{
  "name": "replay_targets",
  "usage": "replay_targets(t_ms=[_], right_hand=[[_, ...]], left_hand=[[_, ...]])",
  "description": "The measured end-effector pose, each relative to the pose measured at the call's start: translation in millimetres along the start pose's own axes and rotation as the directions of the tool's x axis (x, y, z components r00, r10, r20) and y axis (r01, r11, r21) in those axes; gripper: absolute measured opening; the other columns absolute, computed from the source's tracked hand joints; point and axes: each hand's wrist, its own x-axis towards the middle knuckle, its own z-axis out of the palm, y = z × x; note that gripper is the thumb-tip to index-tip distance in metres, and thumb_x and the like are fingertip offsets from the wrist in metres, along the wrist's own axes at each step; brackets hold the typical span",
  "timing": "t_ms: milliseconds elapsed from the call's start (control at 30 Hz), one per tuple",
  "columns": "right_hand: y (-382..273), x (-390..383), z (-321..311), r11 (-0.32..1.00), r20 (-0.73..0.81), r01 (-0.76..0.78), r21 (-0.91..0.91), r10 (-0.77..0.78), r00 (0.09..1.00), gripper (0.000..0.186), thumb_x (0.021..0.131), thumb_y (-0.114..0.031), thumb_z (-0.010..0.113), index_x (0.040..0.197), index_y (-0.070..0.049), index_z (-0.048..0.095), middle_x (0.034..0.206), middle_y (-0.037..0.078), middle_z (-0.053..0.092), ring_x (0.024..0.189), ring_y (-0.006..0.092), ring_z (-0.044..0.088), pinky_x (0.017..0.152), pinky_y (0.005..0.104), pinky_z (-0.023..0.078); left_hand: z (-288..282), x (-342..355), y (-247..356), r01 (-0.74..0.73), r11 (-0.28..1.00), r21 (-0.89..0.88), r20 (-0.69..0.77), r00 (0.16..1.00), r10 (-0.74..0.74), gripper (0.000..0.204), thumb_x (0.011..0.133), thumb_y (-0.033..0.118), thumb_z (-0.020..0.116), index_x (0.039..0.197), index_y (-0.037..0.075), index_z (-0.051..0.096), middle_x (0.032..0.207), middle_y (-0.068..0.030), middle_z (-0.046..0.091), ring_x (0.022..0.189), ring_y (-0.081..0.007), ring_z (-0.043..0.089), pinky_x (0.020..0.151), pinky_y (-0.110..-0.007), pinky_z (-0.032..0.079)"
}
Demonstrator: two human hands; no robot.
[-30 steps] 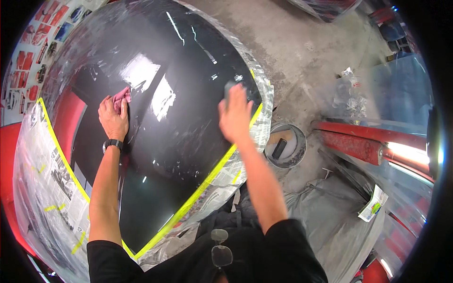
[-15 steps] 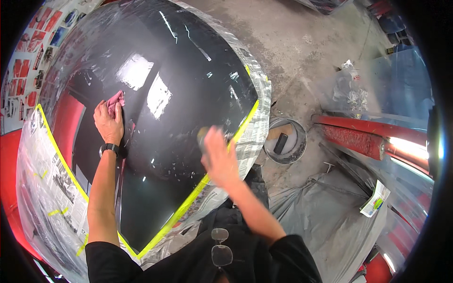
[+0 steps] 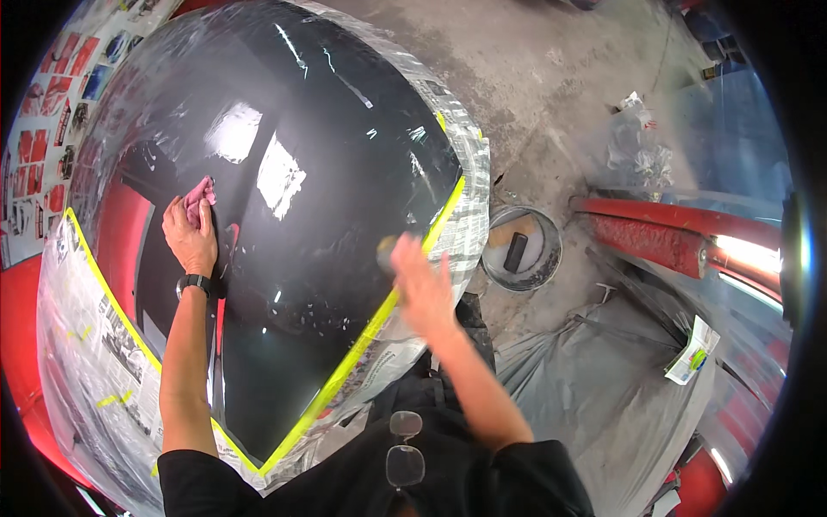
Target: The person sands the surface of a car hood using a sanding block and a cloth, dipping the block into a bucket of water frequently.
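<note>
Rests the left hand point(image 3: 189, 237) on the black panel point(image 3: 301, 250), half closed, with thumb and fingers bunched round a pink cloth point(image 3: 201, 196) and a loose end poking out past the fingertips. Wears a dark watch point(image 3: 193, 282) on the left wrist. Holds a small block point(image 3: 387, 253) with the right hand point(image 3: 420, 286) at the panel, just inside the yellow tape point(image 3: 346, 364), with fingers fairly straight and the palm across the taped edge; too blurred to tell the exact grip, or any marking on the block. Has glasses point(image 3: 406, 466) hung on the front of a black shirt point(image 3: 327, 470).

Edged along both near sides with the tape, then with newspaper point(image 3: 121, 327) bearing dense print and a dark photograph at the left, mostly too small to read. Overlaid at the left with clear film point(image 3: 73, 414). Shown at the upper left, a printed sheet point(image 3: 39, 129) with rows of small red, blue and dark pictures. Seen at the right, beside a grey cover point(image 3: 594, 405), a white leaflet point(image 3: 692, 351) with a green patch and fine print. Set on the floor point(image 3: 517, 69), a round bucket point(image 3: 544, 271) with a black bar point(image 3: 516, 252) and a tan piece point(image 3: 506, 233) inside
</note>
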Motion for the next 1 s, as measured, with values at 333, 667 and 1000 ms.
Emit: replay_targets(t_ms=[333, 667, 1000], right_hand=[[-1, 5, 13, 0.991, -0.027, 0.002, 0.136, 0.001, 1.0, 0.061, 0.103, -0.028, 0.057, 0.159, -0.01, 0.039, 0.169, 0.012, 0.034, 0.155, 0.0304, 0.034, 0.123, 0.062, 0.026], [-22, 39, -3, 0.986, 0.111, 0.005, 0.167, -0.024, 0.994, 0.061, 0.099, -0.02, 0.058, 0.155, -0.005, 0.039, 0.163, 0.021, 0.038, 0.154, 0.0386, 0.033, 0.119, 0.0672, 0.03], [-11, 105, 10, 0.995, -0.244, -0.035, 0.097, 0.057, 0.968, 0.047, 0.106, -0.023, 0.047, 0.15, -0.006, 0.052, 0.159, 0.015, 0.049, 0.152, 0.0331, 0.038, 0.119, 0.0674, 0.028]], left_hand=[[1, -3, -1, -0.007, 1.0, 0.014, -0.013, 1.0, 0.007, 0.046, 0.097, 0.039, 0.07, 0.124, 0.001, 0.066, 0.134, -0.0189, 0.063, 0.124, -0.0389, 0.058, 0.107, -0.048, 0.046], [-4, -4, 2, 0.011, 1.0, -0.018, -0.005, 1.0, -0.011, 0.045, 0.097, 0.037, 0.071, 0.124, 0.001, 0.066, 0.133, -0.0191, 0.064, 0.124, -0.0389, 0.058, 0.108, -0.048, 0.045], [-1, 0, 11, 0.02, 1.0, -0.005, -0.013, 1.0, -0.02, 0.045, 0.097, 0.038, 0.071, 0.123, 0.001, 0.067, 0.134, -0.0177, 0.063, 0.123, -0.0375, 0.058, 0.107, -0.047, 0.046]])
